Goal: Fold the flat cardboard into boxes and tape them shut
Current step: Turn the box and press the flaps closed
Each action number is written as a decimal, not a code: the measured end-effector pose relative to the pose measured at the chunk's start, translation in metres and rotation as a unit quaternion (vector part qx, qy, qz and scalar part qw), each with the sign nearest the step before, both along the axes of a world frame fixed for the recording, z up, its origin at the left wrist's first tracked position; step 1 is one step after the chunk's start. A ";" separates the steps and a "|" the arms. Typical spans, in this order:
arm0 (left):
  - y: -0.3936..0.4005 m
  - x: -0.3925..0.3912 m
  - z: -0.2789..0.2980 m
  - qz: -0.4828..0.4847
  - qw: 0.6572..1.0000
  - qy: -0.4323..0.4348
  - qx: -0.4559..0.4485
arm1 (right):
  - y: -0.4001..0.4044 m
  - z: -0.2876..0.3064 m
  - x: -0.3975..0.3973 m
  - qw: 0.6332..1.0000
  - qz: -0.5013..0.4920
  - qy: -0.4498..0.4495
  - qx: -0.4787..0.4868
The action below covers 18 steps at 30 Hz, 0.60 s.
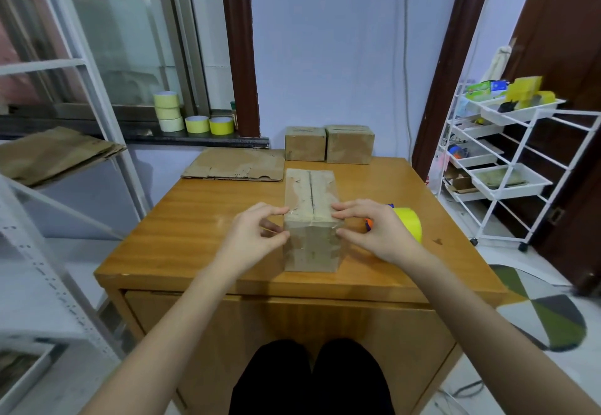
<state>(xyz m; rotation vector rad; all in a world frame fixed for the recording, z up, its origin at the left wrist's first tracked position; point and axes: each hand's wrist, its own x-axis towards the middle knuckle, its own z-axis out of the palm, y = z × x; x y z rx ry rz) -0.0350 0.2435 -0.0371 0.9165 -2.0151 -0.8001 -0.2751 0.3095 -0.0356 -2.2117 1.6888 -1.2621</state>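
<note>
Box (310,219) upright on worktop (201,219); left hand (257,235) and right hand (374,232) pinch near top corners; yellow tape roll (408,224) behind right hand.

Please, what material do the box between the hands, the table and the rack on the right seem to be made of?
The box looks like brown cardboard, matte and worn, with scuffed pale patches and a seam along its top. The table seems to be wood or wood veneer with a glossy orange-brown finish; grain lines and reflections show. The rack appears to be thin white-coated metal tubing, though plastic cannot be excluded.
</note>
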 end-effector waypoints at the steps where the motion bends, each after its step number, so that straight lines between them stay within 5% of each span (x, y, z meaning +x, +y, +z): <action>1: 0.000 -0.001 -0.001 0.012 1.000 0.000 -0.007 | -0.002 0.000 0.001 1.000 -0.006 -0.002 -0.005; 14: -0.006 0.004 -0.003 -0.005 1.000 -0.027 0.004 | -0.005 -0.002 0.002 0.997 0.006 -0.074 0.017; 18: -0.001 0.003 0.005 0.001 0.999 -0.047 0.018 | -0.008 0.012 0.009 0.999 -0.031 -0.021 0.036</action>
